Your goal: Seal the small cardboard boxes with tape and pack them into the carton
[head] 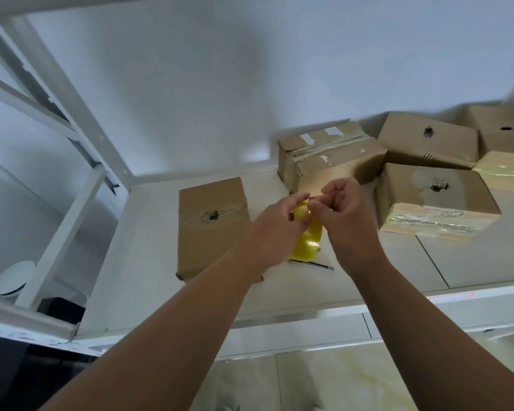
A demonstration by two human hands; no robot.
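**A:** In the head view we see a white wall (250, 84) and a white shelf (149, 262) with small cardboard boxes (436, 200) on it. The nearest box (211, 241) lies just left of our grips.

**B:** Our left grip (275, 229) is curled around the yellow tape roll (307, 241), above the shelf. Our right grip (344, 215) seems to pinch its free end.

**A:** If the pinch is weak, we think the end may slip back onto the roll or fold on itself.

**B:** The carton we do not see.
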